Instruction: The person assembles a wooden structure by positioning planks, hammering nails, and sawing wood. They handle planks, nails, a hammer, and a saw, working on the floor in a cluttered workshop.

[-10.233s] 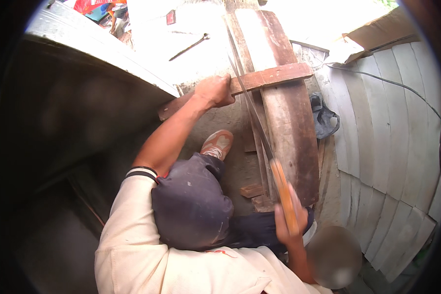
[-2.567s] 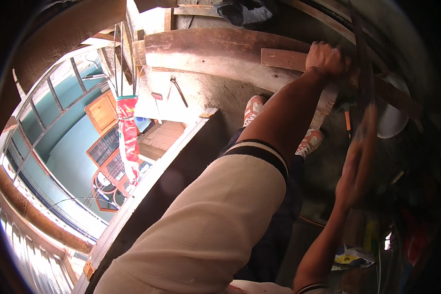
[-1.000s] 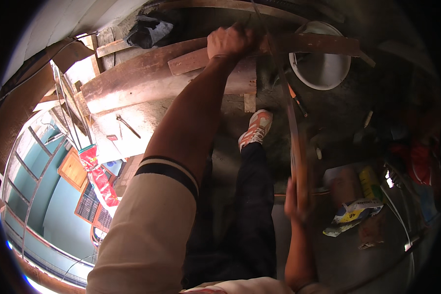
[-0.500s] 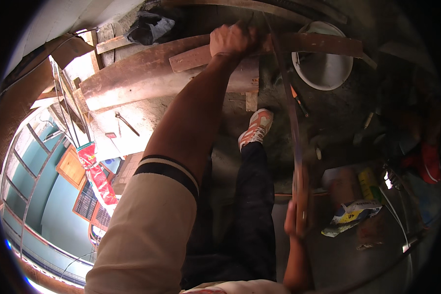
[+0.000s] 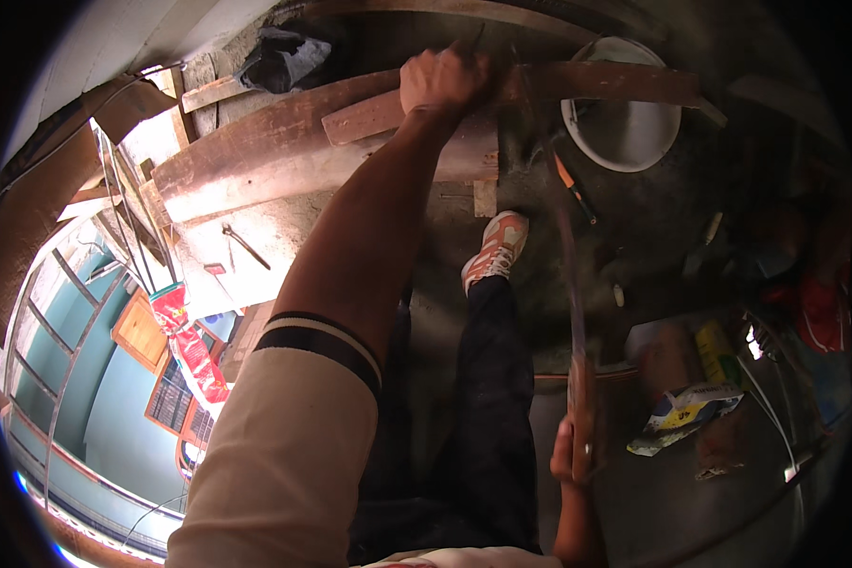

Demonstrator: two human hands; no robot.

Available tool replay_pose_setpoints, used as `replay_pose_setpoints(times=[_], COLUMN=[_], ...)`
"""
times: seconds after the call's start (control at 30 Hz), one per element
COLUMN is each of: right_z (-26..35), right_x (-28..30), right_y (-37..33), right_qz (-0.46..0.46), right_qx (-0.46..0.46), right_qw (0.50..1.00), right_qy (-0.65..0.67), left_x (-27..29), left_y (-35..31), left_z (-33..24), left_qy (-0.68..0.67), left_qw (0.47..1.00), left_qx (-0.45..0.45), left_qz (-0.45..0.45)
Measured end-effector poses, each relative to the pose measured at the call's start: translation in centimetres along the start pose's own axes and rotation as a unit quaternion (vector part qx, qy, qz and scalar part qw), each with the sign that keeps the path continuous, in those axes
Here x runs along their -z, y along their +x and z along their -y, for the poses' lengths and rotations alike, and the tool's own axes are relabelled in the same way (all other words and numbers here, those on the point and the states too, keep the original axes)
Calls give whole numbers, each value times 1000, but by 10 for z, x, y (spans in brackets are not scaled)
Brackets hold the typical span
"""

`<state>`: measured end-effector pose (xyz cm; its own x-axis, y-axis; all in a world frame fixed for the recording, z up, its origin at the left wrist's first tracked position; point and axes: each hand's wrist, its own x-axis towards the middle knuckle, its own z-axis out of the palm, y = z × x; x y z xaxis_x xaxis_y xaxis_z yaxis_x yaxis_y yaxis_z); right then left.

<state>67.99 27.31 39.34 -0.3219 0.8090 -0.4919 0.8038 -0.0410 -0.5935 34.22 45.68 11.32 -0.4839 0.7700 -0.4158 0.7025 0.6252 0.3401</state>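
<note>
My left hand (image 5: 442,81) is closed over a short reddish-brown board (image 5: 601,82), pressing it down across a wider brown plank (image 5: 303,123). The board's right end sticks out over a white bucket (image 5: 620,156). Low on the right, my right hand (image 5: 566,459) grips the wooden handle of a handsaw (image 5: 577,327). Its long thin blade, blurred, runs up to the board just right of my left hand. Whether the teeth have cut into the wood is too dark to tell.
An orange-and-black tool (image 5: 575,189) lies on the floor below the bucket. A hammer (image 5: 246,246) rests on the sunlit floor at left. My shoe (image 5: 497,248) stands below the plank. A crumpled yellow-and-white bag (image 5: 686,417) lies at right, a black plastic bag (image 5: 286,59) at upper left.
My right hand has drawn the saw a little down toward my body, its handle now lower. My left hand stays on the board, and the whole view has shifted slightly.
</note>
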Motion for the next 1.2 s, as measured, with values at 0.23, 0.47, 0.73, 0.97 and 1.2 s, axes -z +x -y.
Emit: replay_pose_setpoints(times=[0.23,0.47,0.73,0.97,1.2], right_z=[-51,-18,-17,-35,-4], right_x=[-73,4,-74,-13,-70], right_y=[153,-31,161,4,166], right_qz=[5,51,-50,16,-96], right_qx=[75,-1,-13,-78,22], right_qw=[992,998,998,996,995], right_qy=[101,-39,26,30,-12], left_x=[4,-9,0,-5,1], left_y=[1,3,-2,2,1], left_z=[4,4,3,5,-1], left_qy=[21,0,-10,-20,0], left_qw=[999,1000,1000,1000,1000], left_qx=[-16,-6,-16,-4,-16], left_qz=[21,-19,2,-9,0])
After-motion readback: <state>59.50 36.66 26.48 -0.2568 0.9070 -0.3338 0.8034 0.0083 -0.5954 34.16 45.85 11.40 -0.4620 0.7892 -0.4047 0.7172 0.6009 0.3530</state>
